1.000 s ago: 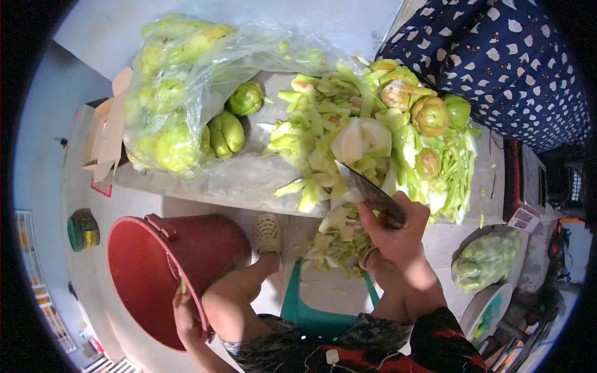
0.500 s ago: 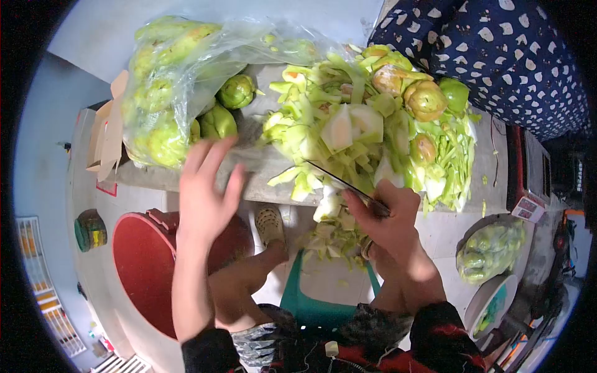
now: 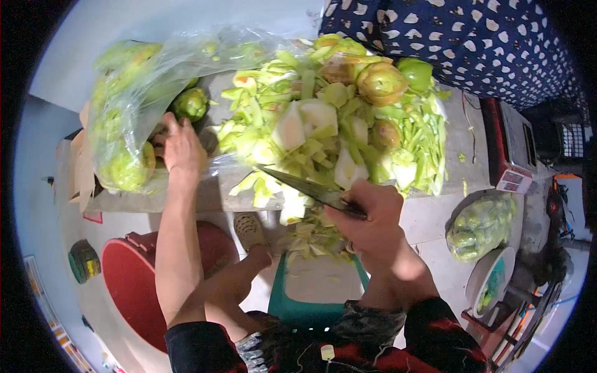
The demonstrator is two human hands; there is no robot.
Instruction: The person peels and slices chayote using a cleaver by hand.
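My right hand (image 3: 368,214) grips a knife (image 3: 305,186), its blade pointing left and up over the near edge of the peel pile. At the mouth of a clear plastic bag (image 3: 168,68) full of green chayotes (image 3: 124,165), my left hand (image 3: 181,149) has its fingers curled over a chayote, which the hand almost wholly hides. Just beyond these fingers lies another chayote (image 3: 190,104). A heap of pale green peels and cut pieces (image 3: 298,124) covers the middle of the grey slab (image 3: 208,196), with several brownish chayotes (image 3: 382,84) on top.
A red bucket (image 3: 127,286) stands below the slab on the left. Between my legs is a green-rimmed stool (image 3: 280,292) with peels at its far end. A bag of chayotes (image 3: 482,227) and a white basin (image 3: 491,283) sit on the right. Someone in patterned dark cloth (image 3: 448,43) is across the slab.
My left hand has moved forward onto the chayote by the bag, its fingers now curled. The knife remains in my right hand, with more of its flat side showing. The view has shifted right.
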